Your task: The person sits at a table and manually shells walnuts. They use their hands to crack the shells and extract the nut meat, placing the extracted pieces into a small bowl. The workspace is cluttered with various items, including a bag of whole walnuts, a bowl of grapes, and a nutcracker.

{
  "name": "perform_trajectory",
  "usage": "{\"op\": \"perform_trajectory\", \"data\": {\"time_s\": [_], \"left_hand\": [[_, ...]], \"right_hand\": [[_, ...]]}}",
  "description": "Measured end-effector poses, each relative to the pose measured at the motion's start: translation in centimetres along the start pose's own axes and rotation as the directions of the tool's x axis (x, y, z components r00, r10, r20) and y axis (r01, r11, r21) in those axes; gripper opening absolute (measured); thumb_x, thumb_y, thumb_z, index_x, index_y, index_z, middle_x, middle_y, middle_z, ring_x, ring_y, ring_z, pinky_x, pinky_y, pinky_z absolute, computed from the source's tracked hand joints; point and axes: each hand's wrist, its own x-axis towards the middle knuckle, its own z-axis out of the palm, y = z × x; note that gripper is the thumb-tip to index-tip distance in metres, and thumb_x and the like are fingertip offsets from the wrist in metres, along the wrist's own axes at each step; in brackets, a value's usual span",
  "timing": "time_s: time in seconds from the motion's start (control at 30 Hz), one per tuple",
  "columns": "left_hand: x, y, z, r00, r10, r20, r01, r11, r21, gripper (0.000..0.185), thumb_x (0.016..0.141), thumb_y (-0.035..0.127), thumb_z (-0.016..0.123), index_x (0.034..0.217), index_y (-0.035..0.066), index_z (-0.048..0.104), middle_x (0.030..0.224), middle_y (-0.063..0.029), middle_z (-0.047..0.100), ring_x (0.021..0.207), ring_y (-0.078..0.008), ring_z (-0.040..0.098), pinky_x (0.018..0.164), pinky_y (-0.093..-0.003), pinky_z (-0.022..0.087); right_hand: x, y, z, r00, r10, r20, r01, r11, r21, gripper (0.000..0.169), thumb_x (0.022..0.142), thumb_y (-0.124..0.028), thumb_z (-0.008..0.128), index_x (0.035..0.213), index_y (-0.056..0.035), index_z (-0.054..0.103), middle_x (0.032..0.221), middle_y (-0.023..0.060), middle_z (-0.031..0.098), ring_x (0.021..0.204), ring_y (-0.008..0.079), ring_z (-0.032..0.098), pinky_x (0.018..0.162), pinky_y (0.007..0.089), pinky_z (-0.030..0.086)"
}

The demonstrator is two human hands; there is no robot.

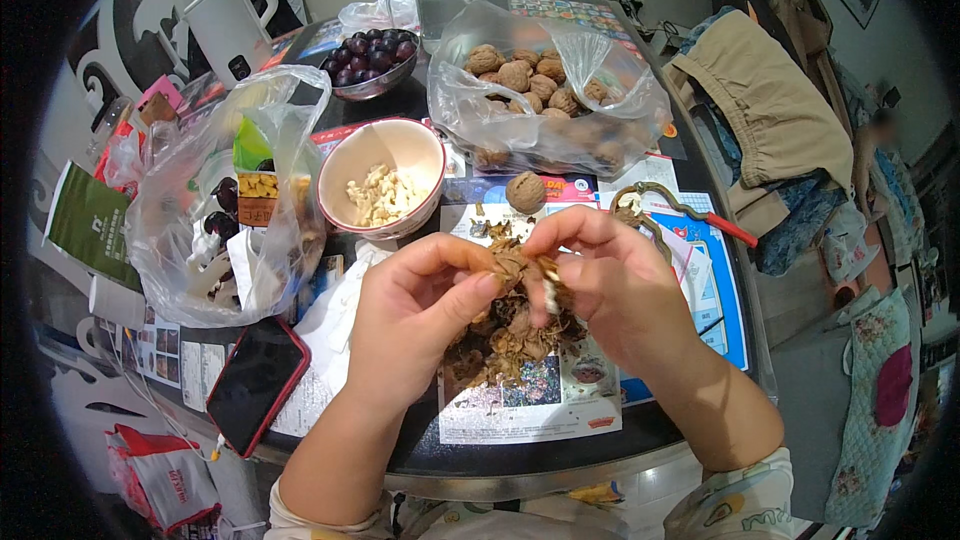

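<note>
Above a heap of broken walnut shells and skins [502, 345], my left hand [427, 300] pinches a piece of walnut shell [511, 264] between thumb and fingertips. My right hand [611, 277] is beside it, its fingers curled around a partly peeled walnut piece [552, 291] with pale kernel showing. The heap rests on a printed sheet [532, 424]. One whole walnut [526, 192] lies just beyond my hands. A white bowl with a red rim [381, 176] holds pale kernel pieces [384, 197]. To the right, a nutcracker with red grips [731, 229] lies near a piece of walnut.
Whole walnuts fill a clear plastic bag [480, 136] at the back. A metal bowl of grapes [375, 82], a glass pitcher of water [445, 0] and a white kettle [231, 22] stand behind. At left are a plastic bag of waste [300, 262] and a phone [257, 382].
</note>
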Motion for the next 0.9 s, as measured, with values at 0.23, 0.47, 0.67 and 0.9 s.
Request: {"op": "perform_trajectory", "data": {"time_s": [0.23, 0.47, 0.67, 0.9], "left_hand": [[-0.1, 0.3, 0.3, 0.999, 0.032, -0.016, -0.029, 0.988, 0.152, 0.010, 0.076, 0.007, 0.060, 0.082, 0.000, 0.057, 0.074, 0.0005, 0.056, 0.067, -0.0033, 0.049, 0.061, -0.0164, 0.039], [-0.1, 0.4, 0.3, 0.999, 0.033, -0.008, -0.030, 0.965, 0.261, 0.010, 0.075, 0.008, 0.061, 0.081, 0.001, 0.058, 0.072, 0.0009, 0.055, 0.066, -0.0040, 0.048, 0.062, -0.0177, 0.039], [-0.1, 0.0, 0.3, 0.996, 0.082, 0.017, -0.084, 0.949, 0.303, 0.011, 0.073, 0.006, 0.062, 0.081, 0.001, 0.059, 0.072, 0.0001, 0.054, 0.066, -0.0054, 0.048, 0.062, -0.0188, 0.039], [-0.3, 0.2, 0.5, 0.997, 0.071, 0.011, -0.070, 0.940, 0.333, 0.011, 0.071, 0.005, 0.063, 0.081, 0.001, 0.059, 0.072, -0.0001, 0.054, 0.065, -0.0056, 0.047, 0.062, -0.0187, 0.039]], "right_hand": [[-0.6, -0.3, 1.4, 0.916, -0.396, 0.066, 0.254, 0.445, -0.859, 0.012, 0.070, -0.008, 0.063, 0.080, -0.0060, 0.056, 0.058, 0.0008, 0.044, 0.048, 0.0118, 0.043, 0.046, 0.0244, 0.037], [-0.5, -0.3, 1.6, 0.846, -0.503, 0.179, 0.334, 0.237, -0.912, 0.010, 0.067, -0.005, 0.064, 0.073, -0.0065, 0.056, 0.056, 0.0031, 0.044, 0.048, 0.0148, 0.043, 0.044, 0.0261, 0.035], [-0.7, 0.1, 1.6, 0.903, -0.430, 0.027, 0.224, 0.414, -0.882, 0.009, 0.066, -0.004, 0.063, 0.070, -0.0062, 0.055, 0.056, 0.0024, 0.045, 0.046, 0.0119, 0.041, 0.043, 0.0251, 0.034], [-0.8, 0.4, 1.7, 0.918, -0.395, -0.046, 0.171, 0.496, -0.851, 0.009, 0.066, -0.006, 0.062, 0.068, -0.0054, 0.053, 0.057, 0.0034, 0.049, 0.046, 0.0112, 0.043, 0.043, 0.0244, 0.035]]}}
